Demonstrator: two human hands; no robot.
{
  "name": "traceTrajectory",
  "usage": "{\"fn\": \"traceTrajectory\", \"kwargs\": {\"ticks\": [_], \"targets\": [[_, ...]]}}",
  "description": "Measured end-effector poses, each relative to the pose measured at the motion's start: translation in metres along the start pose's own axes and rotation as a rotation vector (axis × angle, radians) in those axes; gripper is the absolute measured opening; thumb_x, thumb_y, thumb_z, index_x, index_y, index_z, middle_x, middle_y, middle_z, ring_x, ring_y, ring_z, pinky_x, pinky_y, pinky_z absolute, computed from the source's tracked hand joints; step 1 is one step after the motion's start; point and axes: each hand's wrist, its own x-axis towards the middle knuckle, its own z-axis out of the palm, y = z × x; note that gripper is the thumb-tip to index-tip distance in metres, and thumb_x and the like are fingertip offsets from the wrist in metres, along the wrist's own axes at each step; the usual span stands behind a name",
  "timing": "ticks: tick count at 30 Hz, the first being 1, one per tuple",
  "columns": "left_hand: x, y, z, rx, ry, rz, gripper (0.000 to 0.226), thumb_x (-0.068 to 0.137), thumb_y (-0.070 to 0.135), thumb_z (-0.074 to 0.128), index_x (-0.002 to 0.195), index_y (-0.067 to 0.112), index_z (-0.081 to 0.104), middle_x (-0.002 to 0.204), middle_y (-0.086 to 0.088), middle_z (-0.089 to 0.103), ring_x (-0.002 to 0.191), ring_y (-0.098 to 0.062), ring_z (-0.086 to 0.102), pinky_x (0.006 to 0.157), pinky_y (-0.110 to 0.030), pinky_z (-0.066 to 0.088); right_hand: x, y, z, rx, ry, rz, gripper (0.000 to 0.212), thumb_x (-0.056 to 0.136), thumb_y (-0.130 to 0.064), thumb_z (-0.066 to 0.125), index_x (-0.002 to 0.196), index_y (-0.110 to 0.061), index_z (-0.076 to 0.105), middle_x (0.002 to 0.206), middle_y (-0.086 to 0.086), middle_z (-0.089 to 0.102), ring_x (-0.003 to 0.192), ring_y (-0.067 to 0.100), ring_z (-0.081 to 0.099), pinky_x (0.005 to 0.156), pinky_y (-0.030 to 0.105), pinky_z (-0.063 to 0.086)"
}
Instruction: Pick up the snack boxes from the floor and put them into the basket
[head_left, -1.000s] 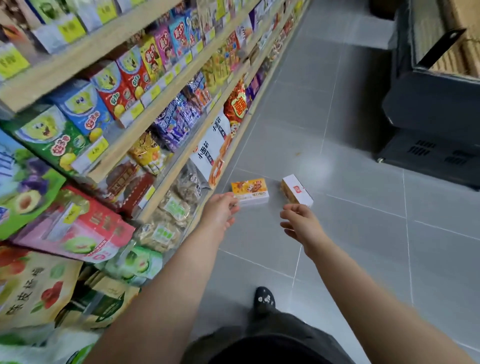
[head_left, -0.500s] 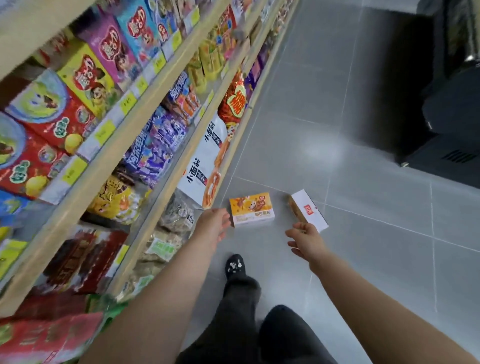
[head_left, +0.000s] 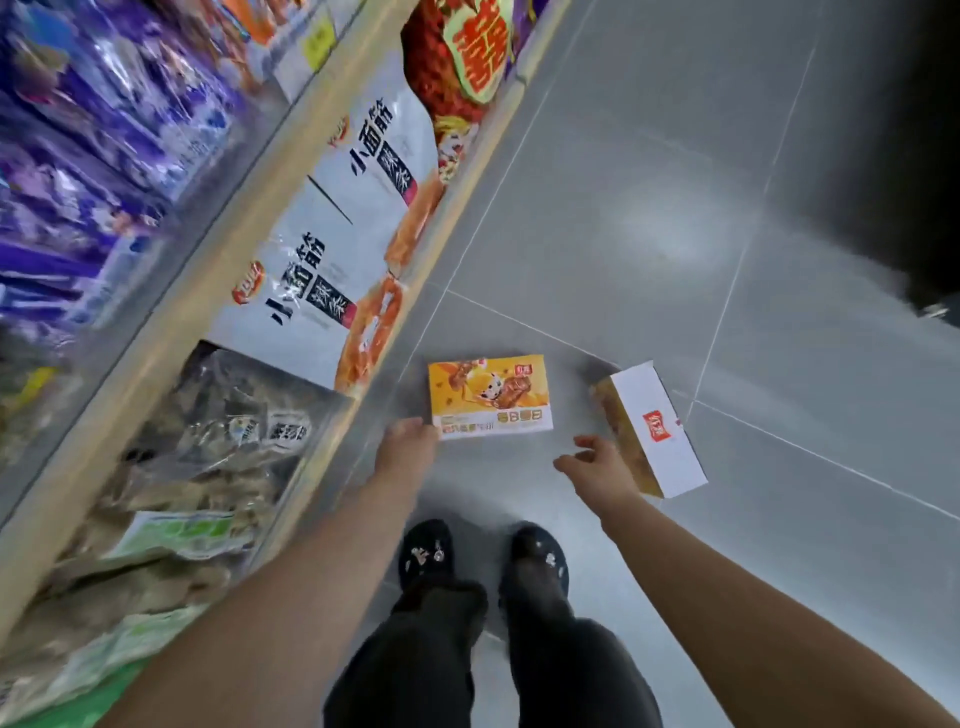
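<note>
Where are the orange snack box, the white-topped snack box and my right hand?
orange snack box (head_left: 491, 397): head view, middle of its printed top face.
white-topped snack box (head_left: 658, 431): head view, white face by the red logo.
right hand (head_left: 597, 467): head view, back of the hand.

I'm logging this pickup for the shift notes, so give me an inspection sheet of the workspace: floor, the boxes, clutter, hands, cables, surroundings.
Surface: grey tiled floor, glossy, bare apart from the boxes.
Job's things: yellow snack box lying flat, picture side up; white-topped snack box beside it, standing on a side. Basket: nothing seen.
Clutter: nothing seen.
Hands: left hand at the yellow box's near corner, grip not yet closed; right hand, fingers spread, at the white-topped box, not gripping.
Cables: nothing seen.
Surroundings: wooden shelf of snack bags on the left; dark fixture at far right; person's dark shoes below.
</note>
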Motion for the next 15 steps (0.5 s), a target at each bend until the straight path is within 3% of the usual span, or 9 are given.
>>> {"fn": "traceTrajectory", "kwargs": {"ticks": [3, 5, 6, 8, 10, 11, 13, 15], "targets": [[0.073, -0.024, 0.024, -0.004, 0.061, -0.021, 0.023, 0.087, 0.014, 0.049, 0.064, 0.016, 0.048, 0.063, -0.004, 0.049, 0.075, -0.025, 0.047, 0.066, -0.031, 0.034, 0.079, 0.014, 0.028, -0.049, 0.005, -0.015, 0.048, 0.09, -0.016, 0.062, 0.133, -0.01, 0.043, 0.119, 0.007, 0.051, 0.089, 0.016, 0.049, 0.065, 0.025, 0.04], [0.124, -0.04, 0.044, -0.033, 0.047, -0.027, 0.011, 0.084, 0.017, 0.054, 0.073, 0.014, 0.054, 0.072, -0.005, 0.056, 0.081, -0.027, 0.051, 0.067, -0.029, 0.035, 0.138, 0.029, 0.049, -0.097, 0.027, -0.035, 0.051, 0.089, -0.014, 0.063, 0.135, -0.007, 0.042, 0.115, 0.006, 0.049, 0.092, 0.018, 0.05, 0.06, 0.02, 0.041], [0.138, -0.042, 0.05, -0.024, 0.027, -0.023, 0.009, 0.083, 0.018, 0.057, 0.087, 0.01, 0.059, 0.084, -0.008, 0.061, 0.09, -0.03, 0.054, 0.07, -0.028, 0.035, 0.154, 0.03, 0.054, -0.113, 0.052, -0.049, 0.054, 0.088, -0.014, 0.064, 0.136, -0.006, 0.041, 0.119, 0.008, 0.05, 0.098, 0.022, 0.052, 0.065, 0.023, 0.045], [0.169, -0.049, 0.063, -0.004, 0.022, -0.04, 0.041, 0.091, 0.016, 0.055, 0.129, 0.004, 0.05, 0.116, -0.012, 0.057, 0.117, -0.03, 0.053, 0.083, -0.029, 0.038, 0.193, 0.035, 0.066, -0.159, 0.125, -0.082, 0.064, 0.085, -0.021, 0.067, 0.14, -0.007, 0.039, 0.134, 0.015, 0.049, 0.119, 0.03, 0.051, 0.092, 0.036, 0.047], [0.215, -0.057, 0.078, 0.049, 0.037, -0.056, 0.059, 0.092, 0.023, 0.055, 0.144, 0.006, 0.033, 0.138, -0.013, 0.05, 0.127, -0.03, 0.049, 0.098, -0.033, 0.039, 0.242, 0.042, 0.08, -0.173, 0.157, -0.071, 0.075, 0.084, -0.033, 0.067, 0.146, -0.011, 0.032, 0.142, 0.016, 0.044, 0.128, 0.033, 0.046, 0.104, 0.044, 0.042], [0.233, -0.061, 0.082, 0.068, 0.016, -0.086, 0.065, 0.088, 0.031, 0.057, 0.143, 0.007, 0.032, 0.137, -0.014, 0.051, 0.123, -0.033, 0.052, 0.102, -0.035, 0.041, 0.257, 0.043, 0.085, -0.129, 0.15, -0.034, 0.076, 0.085, -0.035, 0.066, 0.147, -0.011, 0.03, 0.141, 0.015, 0.045, 0.127, 0.033, 0.048, 0.103, 0.043, 0.042], [0.278, -0.074, 0.088, 0.07, -0.058, -0.125, 0.073, 0.069, 0.044, 0.058, 0.132, 0.01, 0.045, 0.12, -0.014, 0.063, 0.106, -0.034, 0.063, 0.098, -0.047, 0.049, 0.28, 0.044, 0.093, 0.022, 0.084, 0.055, 0.063, 0.09, -0.029, 0.062, 0.141, -0.003, 0.037, 0.121, 0.013, 0.058, 0.105, 0.031, 0.061, 0.085, 0.036, 0.049], [0.294, -0.078, 0.089, 0.029, -0.104, -0.167, 0.064, 0.064, 0.042, 0.06, 0.12, 0.011, 0.054, 0.107, -0.014, 0.069, 0.095, -0.034, 0.068, 0.09, -0.052, 0.054, 0.284, 0.039, 0.096, 0.117, -0.038, 0.088, 0.05, 0.085, -0.027, 0.069, 0.123, 0.001, 0.052, 0.091, 0.011, 0.066, 0.075, 0.025, 0.066, 0.071, 0.035, 0.054]]}}
